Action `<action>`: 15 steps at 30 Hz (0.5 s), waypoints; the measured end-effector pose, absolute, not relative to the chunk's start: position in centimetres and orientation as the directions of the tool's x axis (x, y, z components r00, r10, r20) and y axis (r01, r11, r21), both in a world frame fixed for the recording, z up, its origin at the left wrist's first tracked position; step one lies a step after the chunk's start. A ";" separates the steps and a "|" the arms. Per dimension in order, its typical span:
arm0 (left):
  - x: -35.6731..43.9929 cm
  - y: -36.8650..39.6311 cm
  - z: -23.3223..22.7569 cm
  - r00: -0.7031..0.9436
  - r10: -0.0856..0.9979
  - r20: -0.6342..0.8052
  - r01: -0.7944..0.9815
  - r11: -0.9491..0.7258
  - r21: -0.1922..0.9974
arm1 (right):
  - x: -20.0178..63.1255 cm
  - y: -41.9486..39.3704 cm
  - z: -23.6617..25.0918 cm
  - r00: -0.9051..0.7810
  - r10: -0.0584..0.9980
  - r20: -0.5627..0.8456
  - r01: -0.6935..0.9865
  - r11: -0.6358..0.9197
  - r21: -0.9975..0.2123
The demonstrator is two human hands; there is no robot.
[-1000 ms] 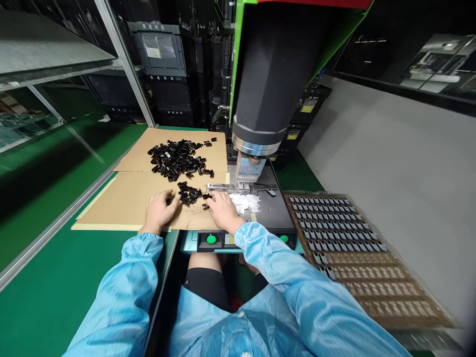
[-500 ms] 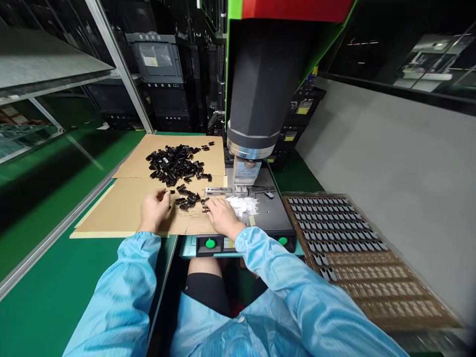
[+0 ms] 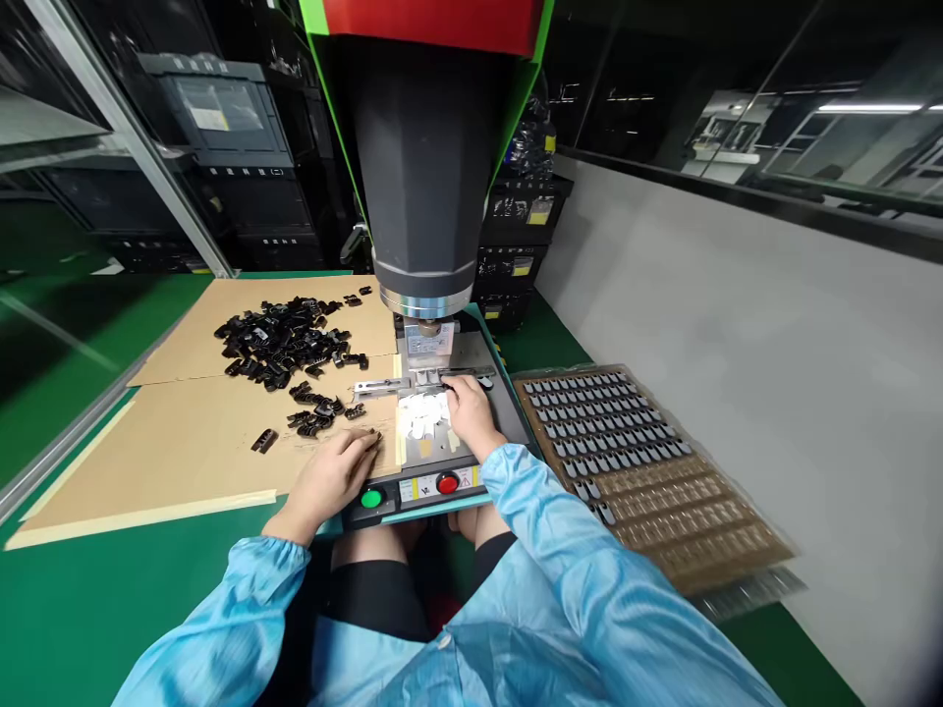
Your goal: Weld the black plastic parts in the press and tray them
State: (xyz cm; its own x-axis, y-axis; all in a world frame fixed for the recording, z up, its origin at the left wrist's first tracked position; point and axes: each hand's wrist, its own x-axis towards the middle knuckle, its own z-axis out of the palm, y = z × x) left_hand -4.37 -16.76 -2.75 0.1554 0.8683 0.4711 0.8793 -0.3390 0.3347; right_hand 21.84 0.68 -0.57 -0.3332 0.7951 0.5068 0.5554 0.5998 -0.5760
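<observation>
My left hand (image 3: 335,479) rests low over the right front of the cardboard, closed, with a small dark piece showing at its fingertips, likely one of the black plastic parts. At the metal fixture (image 3: 379,388) under the press head, my right hand (image 3: 471,412) is closed in a pinch on a small black plastic part (image 3: 445,383), partly hidden by the fingers. White flat pieces (image 3: 423,416) lie just left of that hand. A small group of black plastic parts (image 3: 313,417) and a larger heap (image 3: 284,339) sit on the cardboard (image 3: 184,432). One part (image 3: 263,441) lies alone.
The press column (image 3: 423,167) rises above the fixture. Green (image 3: 371,498) and red (image 3: 447,482) buttons are on the base's front. To the right, a clear-pocketed tray (image 3: 685,520) holds rows of grey parts. Black bins (image 3: 512,270) stand behind.
The view has swung to the right. My right hand has moved from the cardboard's edge to the fixture under the press. My left hand has come rightward, leaving a lone black part behind.
</observation>
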 end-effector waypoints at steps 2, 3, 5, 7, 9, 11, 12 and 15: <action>-4.3 -16.7 -2.9 0.082 0.864 0.496 0.888 -0.290 0.358 | 21.4 1.4 -0.4 -0.351 0.798 0.490 0.596 0.594 -0.540; -4.3 -16.7 -3.0 0.060 0.865 0.498 0.894 -0.268 0.359 | 21.1 1.7 -0.3 -0.360 0.801 0.478 0.622 0.588 -0.518; -4.2 -16.8 -3.3 0.053 0.874 0.484 0.906 -0.245 0.344 | 20.5 2.0 -0.2 -0.377 0.810 0.449 0.680 0.571 -0.460; -4.2 -16.6 -3.3 0.029 0.880 0.475 0.906 -0.224 0.359 | 20.2 2.1 -0.1 -0.408 0.807 0.427 0.722 0.571 -0.390; -4.0 -16.0 -2.9 -0.029 0.873 0.487 0.893 -0.196 0.404 | 20.2 2.0 0.0 -0.456 0.788 0.413 0.738 0.594 -0.320; -3.5 -14.5 -2.1 -0.082 0.859 0.506 0.887 -0.169 0.430 | 20.2 1.7 0.1 -0.498 0.767 0.404 0.741 0.619 -0.261; -3.1 -13.4 -1.6 -0.097 0.852 0.514 0.888 -0.159 0.431 | 20.3 1.6 0.3 -0.511 0.761 0.400 0.744 0.624 -0.237; -1.3 -9.2 -0.4 -0.105 0.845 0.524 0.897 -0.148 0.417 | 20.5 1.4 0.9 -0.525 0.762 0.379 0.760 0.620 -0.194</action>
State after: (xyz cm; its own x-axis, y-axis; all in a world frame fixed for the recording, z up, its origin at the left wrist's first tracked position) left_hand -1.33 -9.17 -0.41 -0.1048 0.8449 0.5245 0.8968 -0.1477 0.4170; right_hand 20.48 1.36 0.90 -0.5247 0.7620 0.3795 0.7602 0.6201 -0.1941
